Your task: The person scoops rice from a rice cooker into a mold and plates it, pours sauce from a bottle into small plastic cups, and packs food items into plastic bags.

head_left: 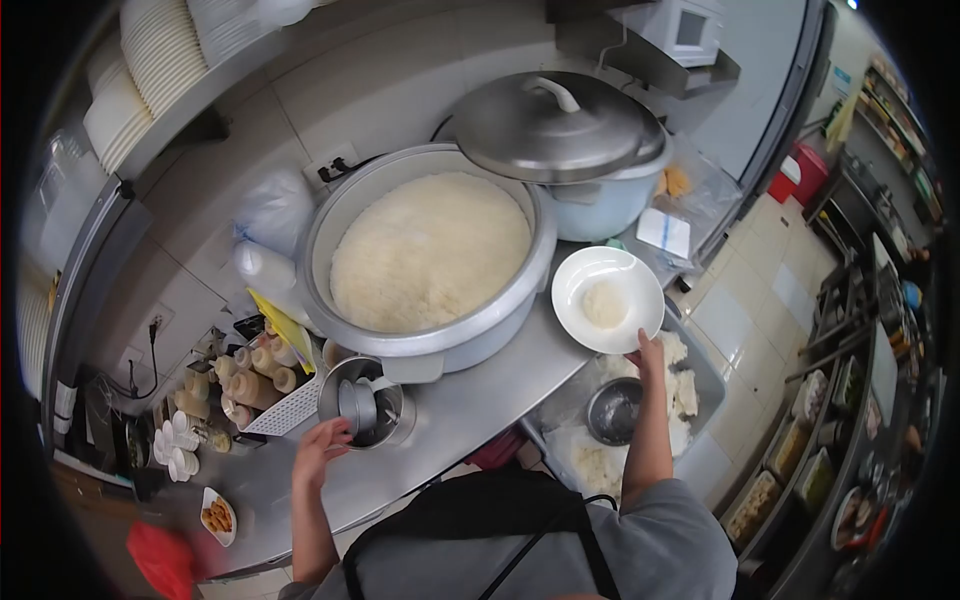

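A white plate (567, 300) with a small mound of rice (606, 303) on it is held at its lower right rim by my right hand (646, 354). My left hand (326, 441) is at a metal pot (402, 417) on the counter, its fingers curled by a round metal scoop (357, 404) inside; the exact grip is hard to make out. Behind both hands stands a big open cooker (490, 335) full of white rice (430, 250).
A lidded cooker (600, 208) stands behind the plate. Below it, a grey bin (708, 370) holds rice and a metal bowl (614, 411). Sauce bottles (250, 388), a small dish of food (218, 515) and a red item (160, 560) are at the left.
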`<state>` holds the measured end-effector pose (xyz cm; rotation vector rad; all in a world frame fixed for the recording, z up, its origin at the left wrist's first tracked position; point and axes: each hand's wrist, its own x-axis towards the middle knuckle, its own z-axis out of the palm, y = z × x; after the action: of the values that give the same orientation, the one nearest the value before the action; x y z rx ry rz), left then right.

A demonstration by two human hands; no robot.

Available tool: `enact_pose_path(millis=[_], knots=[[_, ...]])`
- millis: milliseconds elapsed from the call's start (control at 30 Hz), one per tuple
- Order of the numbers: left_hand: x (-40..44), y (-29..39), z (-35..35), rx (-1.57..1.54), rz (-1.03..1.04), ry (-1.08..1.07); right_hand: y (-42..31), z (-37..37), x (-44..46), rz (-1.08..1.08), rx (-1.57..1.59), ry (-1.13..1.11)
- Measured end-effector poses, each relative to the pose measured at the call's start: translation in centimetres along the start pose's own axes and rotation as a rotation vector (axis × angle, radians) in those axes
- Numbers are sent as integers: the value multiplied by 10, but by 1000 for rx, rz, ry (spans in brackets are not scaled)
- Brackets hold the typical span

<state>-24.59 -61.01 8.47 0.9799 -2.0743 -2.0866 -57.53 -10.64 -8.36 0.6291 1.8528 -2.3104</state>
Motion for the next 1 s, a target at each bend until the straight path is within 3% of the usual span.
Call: enact_pose_path(millis=[33, 67, 133, 200, 267, 333, 367, 433, 500, 567, 600, 633, 700, 833, 933, 1000], knots=[[-4, -7, -14, 56, 9, 96, -9, -8, 12, 0, -357, 71], [-7, -14, -27, 111, 21, 191, -2, -12, 30, -393, -898, 391], [-17, -31, -59, 372, -6, 372, -70, 18, 11, -650, -905, 465], [-35, -62, -103, 933, 105, 497, -141, 69, 3, -966, -766, 385], [-63, -39, -91, 965, -461, 692, -202, 131, 4, -1191, -697, 220], [-85, -160, -166, 1250, -426, 699, -242, 194, 26, -1383, -780, 190], [-111, -188, -158, 1345, -317, 840, -260, 225, 34, -1437, -827, 180], [-151, -225, -146, 1295, -323, 972, -285, 278, 63, -1495, -919, 217], [-175, -239, -129, 1123, -463, 979, -302, 318, 100, -1367, -1108, 286], [-192, -221, -88, 587, -909, 1080, -314, 343, 126, -1160, -1213, 213], [-206, -283, -91, 899, -729, 1238, -313, 351, 145, -1173, -1248, 246], [-218, -306, -84, 881, -751, 1245, -315, 354, 150, -1123, -1215, 243], [-234, -335, -71, 888, -914, 985, -320, 355, 154, -986, -1178, 194], [-256, -392, -64, 737, -1072, 872, -331, 351, 108, -1028, -1041, 155], [-255, -425, -59, 881, -1067, 767, -325, 354, 80, -1174, -873, -21], [-247, -453, -76, 670, -1120, 695, -307, 363, 36, -1325, -688, -254]])
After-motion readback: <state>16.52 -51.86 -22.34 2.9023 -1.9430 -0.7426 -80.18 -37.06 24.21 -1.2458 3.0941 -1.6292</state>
